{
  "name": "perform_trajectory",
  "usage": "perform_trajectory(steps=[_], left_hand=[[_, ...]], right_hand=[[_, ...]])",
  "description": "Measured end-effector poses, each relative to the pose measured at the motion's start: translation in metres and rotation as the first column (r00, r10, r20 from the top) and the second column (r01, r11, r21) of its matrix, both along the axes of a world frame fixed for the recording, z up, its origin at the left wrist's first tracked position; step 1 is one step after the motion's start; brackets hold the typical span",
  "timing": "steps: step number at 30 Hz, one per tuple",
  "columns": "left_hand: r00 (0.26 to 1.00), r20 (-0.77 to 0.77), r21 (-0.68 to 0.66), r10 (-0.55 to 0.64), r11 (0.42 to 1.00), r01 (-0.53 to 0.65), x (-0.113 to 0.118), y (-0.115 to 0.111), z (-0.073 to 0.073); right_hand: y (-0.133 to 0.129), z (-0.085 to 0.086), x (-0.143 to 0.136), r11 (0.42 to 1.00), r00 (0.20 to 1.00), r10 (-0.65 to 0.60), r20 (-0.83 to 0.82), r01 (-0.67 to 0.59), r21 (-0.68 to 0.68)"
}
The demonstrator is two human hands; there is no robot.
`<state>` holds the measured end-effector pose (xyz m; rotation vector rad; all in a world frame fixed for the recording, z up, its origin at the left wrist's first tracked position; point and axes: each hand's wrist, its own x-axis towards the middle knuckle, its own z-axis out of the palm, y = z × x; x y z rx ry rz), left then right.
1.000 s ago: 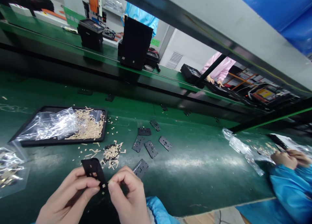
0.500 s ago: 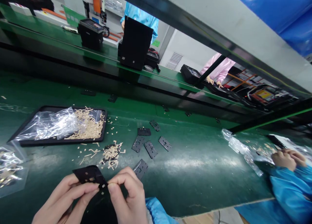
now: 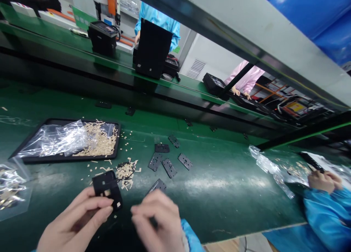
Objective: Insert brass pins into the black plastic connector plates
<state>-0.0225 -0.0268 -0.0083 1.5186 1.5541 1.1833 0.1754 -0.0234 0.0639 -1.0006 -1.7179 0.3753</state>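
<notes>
My left hand [image 3: 78, 221] grips a small black plastic plate [image 3: 106, 186] between thumb and fingers, tilted above the bench. Pale and gold-coloured bits show on the plate's face, one near its lower right corner. To the right of the plate is my right hand [image 3: 160, 217], slightly blurred. Its thumb and forefinger are curled together; whatever is between them, if anything, cannot be made out. Just past the plate lies a loose pile of small tan metal strips [image 3: 126, 171]. Several similar black plates [image 3: 169, 168] lie beyond my right hand, one partly hidden by it.
A black tray [image 3: 68, 159] at left carries plastic bags and many tan strips. Left of my hand is a clear bag [image 3: 12, 188] of metal parts. A co-worker's hands [image 3: 325, 179] are at far right near plastic bags [image 3: 271, 169]. A raised shelf [image 3: 189, 85] runs behind.
My right hand has come away from the black plate, to the right. My left hand has turned the plate so that its face shows more.
</notes>
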Motion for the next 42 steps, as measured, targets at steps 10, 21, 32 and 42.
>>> perform_trajectory(steps=[10, 21, 32, 42], left_hand=[[0.851, 0.517, -0.352, -0.087, 0.885, 0.304, 0.019, 0.025, 0.023], [0.969, 0.062, -0.053, -0.239, 0.969, 0.242, 0.017, 0.037, 0.031], [0.944, -0.149, 0.169, -0.294, 0.933, 0.317, 0.006, 0.034, 0.026], [0.907, -0.282, 0.197, -0.314, 0.906, 0.375, 0.000, 0.027, 0.026]], right_hand=[[0.024, -0.017, 0.000, 0.960, 0.968, 0.151, -0.199, -0.191, -0.203], [0.017, -0.019, -0.012, 0.785, 0.859, -0.029, -0.510, -0.297, -0.544], [0.011, -0.028, -0.018, 0.678, 0.730, -0.084, -0.679, -0.457, -0.575], [0.007, -0.031, -0.020, 0.659, 0.744, -0.084, -0.663, -0.458, -0.597]])
